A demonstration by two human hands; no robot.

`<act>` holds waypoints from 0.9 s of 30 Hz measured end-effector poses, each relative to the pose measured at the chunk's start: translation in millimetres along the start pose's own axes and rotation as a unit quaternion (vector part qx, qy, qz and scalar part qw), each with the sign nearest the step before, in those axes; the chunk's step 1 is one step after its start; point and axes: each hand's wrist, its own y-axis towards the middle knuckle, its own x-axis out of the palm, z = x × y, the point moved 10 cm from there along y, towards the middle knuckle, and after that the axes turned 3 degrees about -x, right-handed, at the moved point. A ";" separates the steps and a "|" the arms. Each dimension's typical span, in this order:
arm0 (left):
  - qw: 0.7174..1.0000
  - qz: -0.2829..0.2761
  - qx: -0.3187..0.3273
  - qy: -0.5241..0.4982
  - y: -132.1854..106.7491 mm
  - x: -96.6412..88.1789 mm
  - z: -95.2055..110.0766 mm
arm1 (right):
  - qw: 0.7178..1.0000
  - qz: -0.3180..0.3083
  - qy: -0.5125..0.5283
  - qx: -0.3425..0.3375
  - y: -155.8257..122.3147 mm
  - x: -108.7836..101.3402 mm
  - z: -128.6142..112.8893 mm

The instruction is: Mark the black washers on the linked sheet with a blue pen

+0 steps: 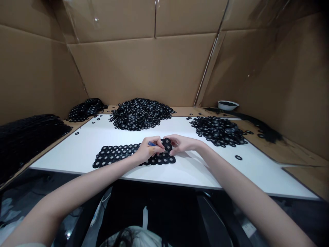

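Cardboard walls [138, 68] enclose the white board [89, 137] under your hands. Your right hand [181, 144] pinches the ring mat [113, 154]; your left hand [146, 150] grips an unclear blue item [152, 144].

Small piecework workshop station. Cardboard walls [144, 72] box in bench on three sides. White worktop [84, 144] across middle of frame. Heaps of loose black rings [140, 113] centre back and right. Stacked ring sheets [23, 137] far left. Linked-ring mat [115, 154] at centre. White bowl [228, 104] right of centre.
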 end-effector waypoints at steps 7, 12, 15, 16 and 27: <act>1.000 0.004 0.008 0.020 -3.8 2.9 9.2 | 1.000 0.003 0.023 -0.008 1.5 1.2 -1.3; 1.000 -0.008 0.005 0.025 -4.0 4.6 5.1 | 0.999 0.000 0.037 -0.008 1.2 2.5 -3.7; 1.000 -0.015 -0.006 0.018 -3.2 5.4 1.5 | 0.999 0.002 0.043 -0.003 0.9 2.5 -4.5; 1.000 -0.017 -0.007 0.017 -3.0 5.6 0.9 | 0.999 0.003 0.044 -0.001 0.9 2.2 -4.5; 0.999 -0.026 0.012 0.041 -3.4 9.0 4.2 | 0.998 0.003 0.059 -0.004 0.7 2.2 -0.8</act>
